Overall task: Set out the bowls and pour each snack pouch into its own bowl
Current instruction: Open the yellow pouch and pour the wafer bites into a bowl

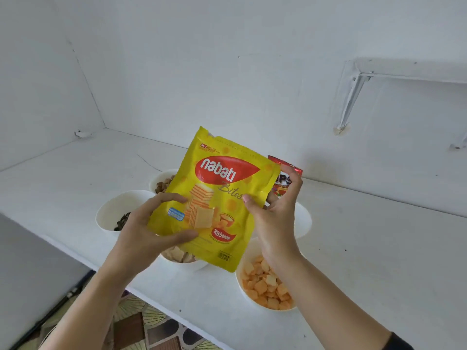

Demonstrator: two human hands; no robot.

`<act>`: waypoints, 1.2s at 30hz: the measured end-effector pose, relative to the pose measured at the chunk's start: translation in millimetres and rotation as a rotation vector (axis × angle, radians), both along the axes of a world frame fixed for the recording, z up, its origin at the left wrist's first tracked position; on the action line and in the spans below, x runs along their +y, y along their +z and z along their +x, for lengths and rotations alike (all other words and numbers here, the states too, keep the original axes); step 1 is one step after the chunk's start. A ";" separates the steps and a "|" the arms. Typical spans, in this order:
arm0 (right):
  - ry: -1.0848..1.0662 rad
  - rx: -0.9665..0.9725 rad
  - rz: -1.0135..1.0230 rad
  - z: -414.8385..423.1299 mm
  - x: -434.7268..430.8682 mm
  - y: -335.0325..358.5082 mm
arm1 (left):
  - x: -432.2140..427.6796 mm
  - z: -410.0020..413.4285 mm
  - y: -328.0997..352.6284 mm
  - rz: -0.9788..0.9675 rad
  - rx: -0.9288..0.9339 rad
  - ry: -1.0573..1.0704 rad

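Glossy yellow foil snack pouch (pixel 217 198), upright: left hand (pixel 149 231) grips its lower-left corner; right hand (pixel 274 218) pinches its right edge.

Five white bowls (pixel 111 210) ringed round the yellow pouch (pixel 217 198). Two pouches in all, counting the red pouch (pixel 284 174) just behind it.

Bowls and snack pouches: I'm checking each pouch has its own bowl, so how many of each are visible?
Bowls: 5
Snack pouches: 2 (yellow pouch, red pouch)
Total: 7
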State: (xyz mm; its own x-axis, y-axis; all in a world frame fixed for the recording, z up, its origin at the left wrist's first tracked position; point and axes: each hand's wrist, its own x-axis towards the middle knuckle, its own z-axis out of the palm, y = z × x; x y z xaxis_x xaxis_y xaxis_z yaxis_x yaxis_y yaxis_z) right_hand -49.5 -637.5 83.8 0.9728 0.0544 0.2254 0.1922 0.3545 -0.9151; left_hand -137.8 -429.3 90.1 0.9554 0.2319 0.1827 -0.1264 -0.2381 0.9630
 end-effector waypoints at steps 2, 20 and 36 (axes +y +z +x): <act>0.098 0.017 -0.026 -0.8 16.7 -2.4 | 16.1 -8.5 8.1 0.173 0.126 -0.064; 0.664 -0.248 -0.330 -40.2 282.2 6.1 | 220.2 -117.4 28.6 0.045 -0.035 0.425; 0.674 -0.285 -0.328 -100.3 588.5 -35.7 | 463.0 -211.1 -17.7 0.066 0.025 0.937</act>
